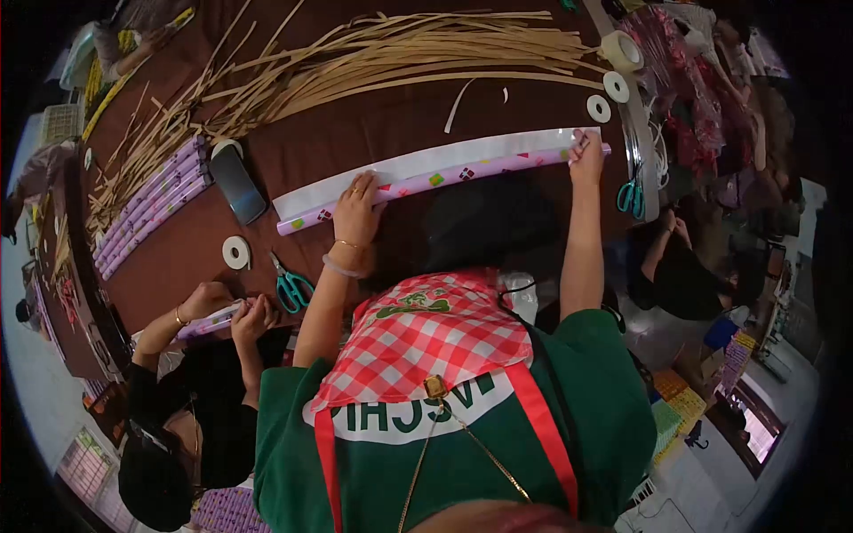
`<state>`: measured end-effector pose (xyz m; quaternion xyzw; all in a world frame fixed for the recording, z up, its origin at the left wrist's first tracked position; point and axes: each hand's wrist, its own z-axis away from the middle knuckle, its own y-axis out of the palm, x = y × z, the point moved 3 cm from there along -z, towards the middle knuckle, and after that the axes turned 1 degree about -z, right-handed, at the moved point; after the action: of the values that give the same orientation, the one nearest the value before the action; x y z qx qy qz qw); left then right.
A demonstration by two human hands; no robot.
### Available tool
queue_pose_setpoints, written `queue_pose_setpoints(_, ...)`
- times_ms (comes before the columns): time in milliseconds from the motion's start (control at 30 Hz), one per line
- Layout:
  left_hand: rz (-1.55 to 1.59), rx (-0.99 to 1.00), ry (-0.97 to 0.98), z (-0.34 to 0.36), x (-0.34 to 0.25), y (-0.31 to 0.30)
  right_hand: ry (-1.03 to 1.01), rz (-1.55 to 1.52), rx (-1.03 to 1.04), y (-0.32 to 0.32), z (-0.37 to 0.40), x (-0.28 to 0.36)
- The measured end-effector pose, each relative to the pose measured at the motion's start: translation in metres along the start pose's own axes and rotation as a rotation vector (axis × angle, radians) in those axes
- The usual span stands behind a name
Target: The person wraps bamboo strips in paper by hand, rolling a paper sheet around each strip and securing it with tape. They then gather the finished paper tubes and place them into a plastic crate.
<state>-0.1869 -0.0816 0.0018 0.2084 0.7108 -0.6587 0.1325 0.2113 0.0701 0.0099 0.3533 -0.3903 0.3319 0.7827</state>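
Observation:
A long purple patterned roll of paper [444, 178] lies across the brown table in front of me, with a white strip of its unrolled sheet [471, 149] along the far side. My left hand [357, 209] lies over the roll near its left end, fingers stretched forward onto the white strip. At the right end, my right hand [585, 158] has its fingers closed on the sheet's edge and the roll; the exact pinch is partly hidden. Left of my left arm are teal-handled scissors [291, 289] and a roll of white tape [236, 252].
Thin tan strips [400, 58] spread along the back. Finished purple rolls [155, 209] and a dark phone-like object [237, 185] lie at left. Tape rolls [599, 108] and more scissors [631, 197] sit at the right edge. A co-worker's hands [253, 315] work on another roll.

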Motion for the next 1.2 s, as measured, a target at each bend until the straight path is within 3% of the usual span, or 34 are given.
queue_pose_setpoints(100,-0.014,0.015,0.003,0.0,-0.003,-0.003,-0.235,0.333,0.138,-0.017,-0.009,0.015)
queue_pose_setpoints(133,-0.026,0.02,-0.007,0.0,-0.003,-0.003,-0.063,0.236,0.192,-0.017,-0.01,0.012)
queue_pose_setpoints(200,-0.036,0.035,-0.013,0.0,-0.003,-0.003,0.048,-0.065,0.215,0.002,0.004,-0.001)
queue_pose_setpoints(233,-0.044,0.043,-0.024,-0.001,-0.004,-0.003,0.192,-0.264,0.326,0.014,0.011,-0.003)
queue_pose_setpoints(300,-0.041,0.045,-0.021,-0.001,-0.005,-0.004,0.295,-0.319,0.236,0.027,0.018,-0.018)
queue_pose_setpoints(400,-0.036,0.042,-0.011,-0.002,-0.007,-0.008,0.567,-0.566,0.488,0.043,0.013,-0.045)
queue_pose_setpoints(433,-0.033,0.039,-0.003,-0.002,-0.008,-0.008,0.679,-0.478,0.668,0.051,0.012,-0.048)
queue_pose_setpoints(500,-0.044,0.041,0.004,-0.002,-0.006,-0.007,0.451,0.113,0.584,0.056,0.016,-0.053)
queue_pose_setpoints(533,-0.05,0.042,0.011,-0.001,-0.006,-0.006,0.069,0.761,0.445,0.067,0.023,-0.057)
queue_pose_setpoints(600,-0.041,0.032,0.013,0.0,-0.005,-0.006,-0.662,1.253,0.595,0.082,0.045,-0.059)
queue_pose_setpoints(733,-0.045,0.04,-0.006,0.0,-0.004,-0.004,-0.741,1.45,0.716,0.091,0.059,-0.074)
queue_pose_setpoints(1067,-0.001,-0.002,0.004,0.001,-0.002,-0.004,-0.913,1.47,0.652,0.097,0.062,-0.081)
queue_pose_setpoints(1200,-0.007,0.015,0.003,0.0,-0.003,-0.005,-0.894,1.477,0.662,0.096,0.059,-0.081)
